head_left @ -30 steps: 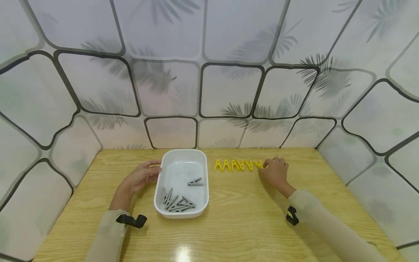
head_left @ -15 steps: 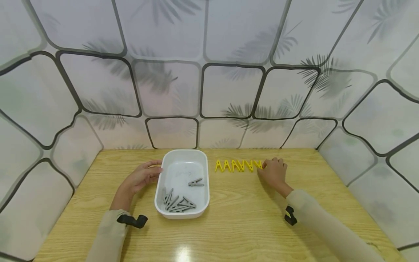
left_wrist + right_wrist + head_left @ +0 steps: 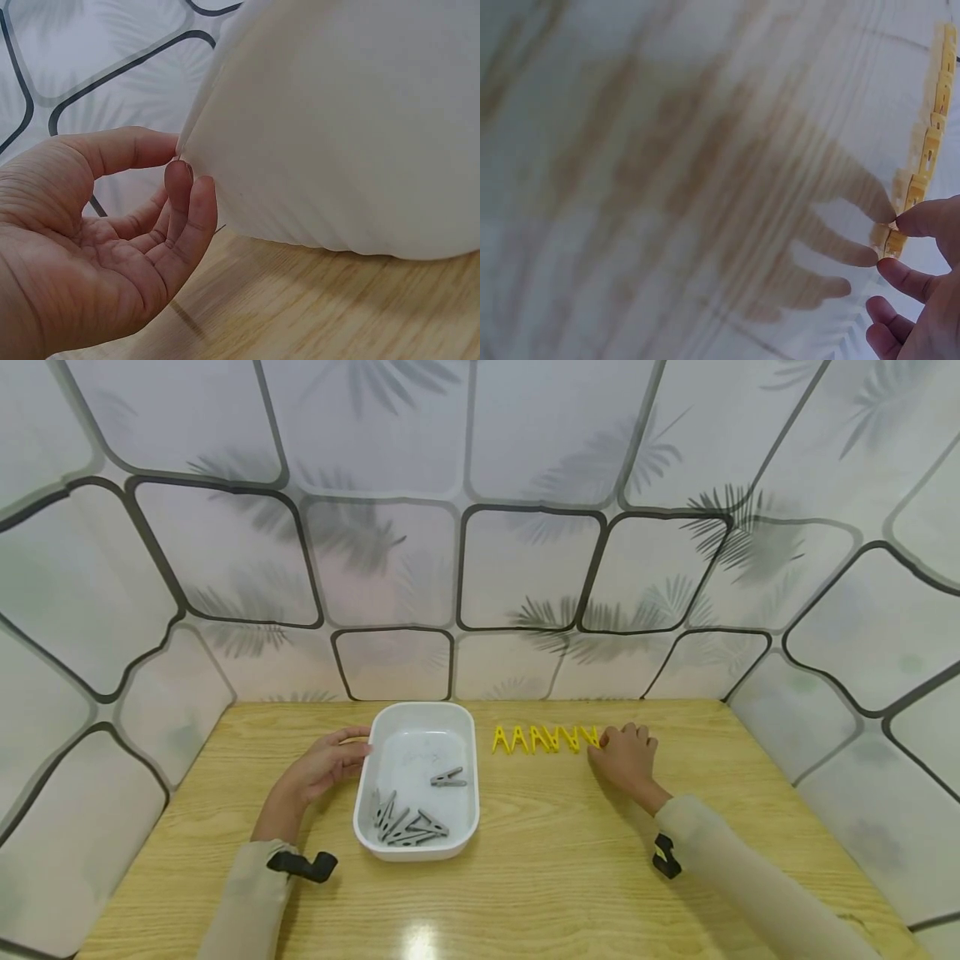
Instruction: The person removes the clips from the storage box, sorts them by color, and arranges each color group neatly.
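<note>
Right hand [image 3: 628, 755]: I'm seeing thumb and finger pinching the end yellow clip [image 3: 894, 242] between them.
Left hand [image 3: 328, 763]: pinching the white tub [image 3: 416, 854].

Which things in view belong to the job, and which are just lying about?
In the job:
yellow clothespins, one pinched by the right hand
white tray, rim held by the left hand

Apparently lying about:
gray clothespins, untouched in the tray

Bright yellow on the row of clothespins [image 3: 552, 740], grey on the loose clips [image 3: 411, 839], white on the tray [image 3: 416, 854]. Straw-coloured with streaky grain across the table [image 3: 540, 877]; beige on the sleeves [image 3: 742, 860], black on the wrist straps [image 3: 300, 865]. Rounded black and grey outlines with shadowy fronds over the whitish wall [image 3: 525, 568].
</note>
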Motion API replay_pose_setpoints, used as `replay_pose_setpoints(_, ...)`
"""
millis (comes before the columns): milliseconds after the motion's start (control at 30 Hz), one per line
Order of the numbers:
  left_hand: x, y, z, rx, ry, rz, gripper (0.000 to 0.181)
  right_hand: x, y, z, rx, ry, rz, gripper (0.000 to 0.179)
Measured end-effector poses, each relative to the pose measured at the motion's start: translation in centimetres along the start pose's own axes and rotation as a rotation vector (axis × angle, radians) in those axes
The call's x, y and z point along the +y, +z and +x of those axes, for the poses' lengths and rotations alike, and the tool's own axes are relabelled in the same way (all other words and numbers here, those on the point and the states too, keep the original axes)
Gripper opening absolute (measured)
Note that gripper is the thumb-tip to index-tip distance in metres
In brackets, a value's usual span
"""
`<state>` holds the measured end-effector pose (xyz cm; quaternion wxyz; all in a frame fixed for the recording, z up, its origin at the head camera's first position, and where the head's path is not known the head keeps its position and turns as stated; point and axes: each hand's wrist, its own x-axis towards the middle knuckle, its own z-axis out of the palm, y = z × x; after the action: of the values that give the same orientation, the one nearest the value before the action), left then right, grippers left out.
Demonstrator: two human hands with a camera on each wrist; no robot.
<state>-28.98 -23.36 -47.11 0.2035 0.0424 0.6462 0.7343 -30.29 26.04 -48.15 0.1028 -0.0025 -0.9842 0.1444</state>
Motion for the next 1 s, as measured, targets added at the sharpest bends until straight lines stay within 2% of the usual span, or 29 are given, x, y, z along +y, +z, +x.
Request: replay_pose_setpoints(1000, -0.11, -0.21, 0.12, -0.009, -0.004, -0.019, 0.05, -0.35, -0.76, -0.14, -0.035, -0.016, -0.003, 0.035)
